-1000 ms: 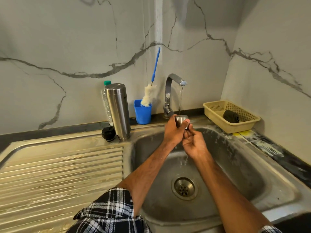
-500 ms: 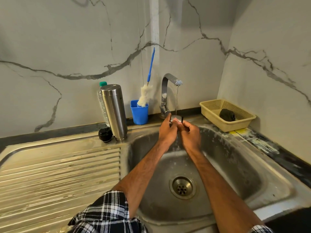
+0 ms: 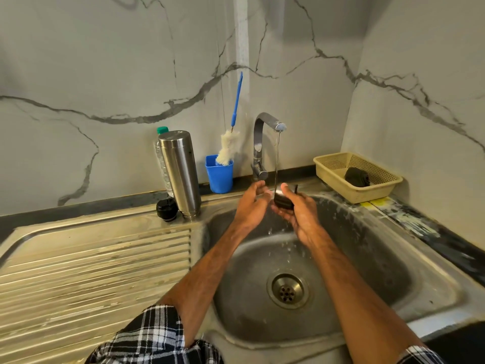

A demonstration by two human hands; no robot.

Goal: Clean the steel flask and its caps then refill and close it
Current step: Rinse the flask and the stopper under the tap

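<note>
Left hand (image 3: 250, 206) has released and hangs spread beside the cap (image 3: 283, 202), now gripped by the right hand (image 3: 299, 215) alone under the tap (image 3: 265, 143) stream: rinsing is probably nearly done. Steel flask (image 3: 181, 174) stands on the worktop (image 3: 91, 258), left.

1. One flask (image 3: 181, 174).
2. Two caps: loose cap (image 3: 167, 210), held cap (image 3: 283, 200).
3. Two hands: left hand (image 3: 250, 206), right hand (image 3: 301, 214).
4. Two sleeves: left sleeve (image 3: 157, 337), right sleeve (image 3: 420, 355).
5. One bottle (image 3: 162, 131).
6. One cup (image 3: 220, 177).
7. One brush (image 3: 228, 151).
8. One tap (image 3: 262, 143), one water stream (image 3: 277, 158).
9. One basket (image 3: 341, 164), one dark lump (image 3: 357, 176) in it.
10. One sink (image 3: 380, 232), one drain (image 3: 288, 290).
11. One drainboard (image 3: 91, 258).
</note>
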